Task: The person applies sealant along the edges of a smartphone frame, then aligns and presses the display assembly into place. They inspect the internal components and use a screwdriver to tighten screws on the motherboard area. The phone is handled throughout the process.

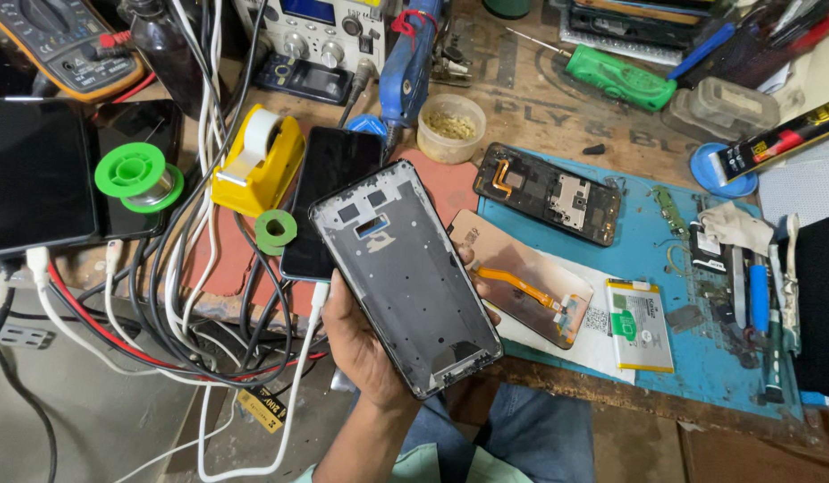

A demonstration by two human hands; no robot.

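My left hand holds a bare grey phone mid-frame from beneath, tilted, with fingertips curling over its right edge. The frame has cut-outs near its top and bottom. Just right of it, a copper-backed display panel with an orange flex cable lies on white paper. Next to that is a white and green battery. An opened phone body with an exposed board rests on the blue mat. My right hand is out of sight.
A dark phone on a white cable lies behind the frame. To the left are a yellow tape dispenser, a green spool, tangled cables and a dark tablet. A green screwdriver and a small tub sit at the back.
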